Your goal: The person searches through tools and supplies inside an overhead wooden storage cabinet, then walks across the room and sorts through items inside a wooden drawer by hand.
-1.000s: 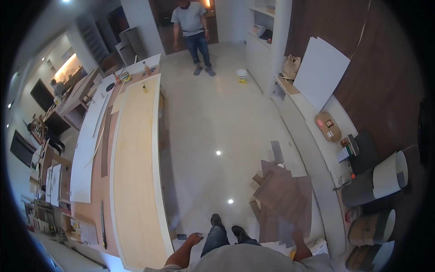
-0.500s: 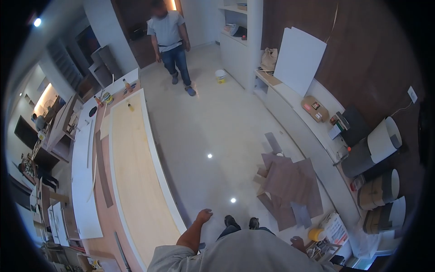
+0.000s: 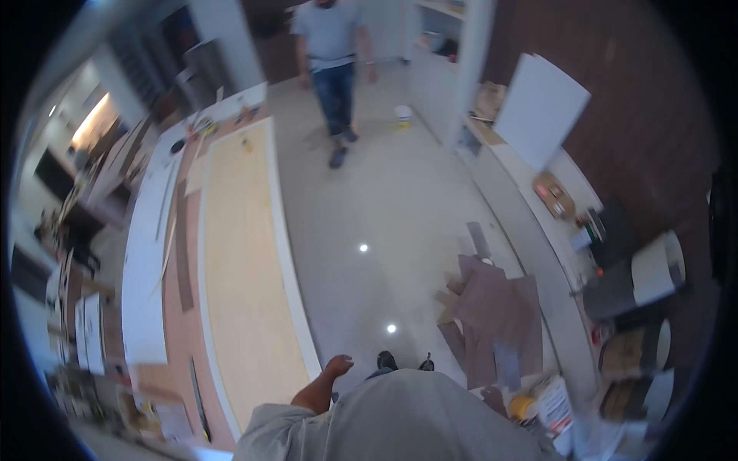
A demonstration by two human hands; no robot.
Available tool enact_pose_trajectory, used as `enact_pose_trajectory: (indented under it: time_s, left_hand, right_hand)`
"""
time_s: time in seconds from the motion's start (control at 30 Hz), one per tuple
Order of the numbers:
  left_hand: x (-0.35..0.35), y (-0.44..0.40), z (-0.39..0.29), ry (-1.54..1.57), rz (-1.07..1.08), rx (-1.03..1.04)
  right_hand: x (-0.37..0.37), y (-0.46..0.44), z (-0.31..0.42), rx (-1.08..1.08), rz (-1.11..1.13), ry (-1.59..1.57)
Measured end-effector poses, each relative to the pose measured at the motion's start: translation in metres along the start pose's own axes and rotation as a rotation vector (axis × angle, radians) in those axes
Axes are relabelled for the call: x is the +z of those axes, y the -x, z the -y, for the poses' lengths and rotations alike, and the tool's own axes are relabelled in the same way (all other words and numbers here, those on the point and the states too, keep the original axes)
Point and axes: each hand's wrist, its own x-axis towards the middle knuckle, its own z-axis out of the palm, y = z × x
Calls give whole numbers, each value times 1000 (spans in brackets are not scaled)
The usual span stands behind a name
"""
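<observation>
My left hand (image 3: 338,365) hangs loose beside the long workbench, its fingers partly extended and nothing in them. It is nearest to the white-edged pale wood panel (image 3: 246,276) lying on that bench. My right hand (image 3: 493,397) is low at my other side, next to a yellow tub (image 3: 523,407) and a printed white packet (image 3: 555,407). Blur smears its fingers. Brown sheet pieces (image 3: 492,311) lie in a loose pile on the floor ahead of that hand. My shoes (image 3: 387,360) show below my grey shirt.
A co-worker (image 3: 330,38) stands ahead on the floor near a white bucket (image 3: 403,117). Along the right wall runs a low ledge holding white sheets (image 3: 542,111), a brown case (image 3: 553,195) and several rolls (image 3: 634,353). A white strip (image 3: 150,307) lies on the left bench.
The co-worker has stepped closer. My view has shifted, with the bench and pile sliding in the picture. My right hand has swung slightly forward; both hands remain at my sides.
</observation>
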Motion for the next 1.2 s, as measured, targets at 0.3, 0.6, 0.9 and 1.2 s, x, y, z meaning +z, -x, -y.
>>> enact_pose_trajectory:
  time_s: [0.3, 0.6, 0.9, 1.2]
  left_hand:
    - [19, 27, -16, 192, -156, -60]
    - [71, 37, 23, -16, -174, 244]
    - [42, 42, 16, 415, 71, -5]
    - [-4, -16, -16, 83, 310, -24]
  right_hand:
    - [-37, -92, 62, 129, 46, -44]
    - [-7, -128, -65, -170, 54, 585]
    - [-11, -40, 28, 41, 88, 651]
    - [24, 83, 51, 545, -297, -88]
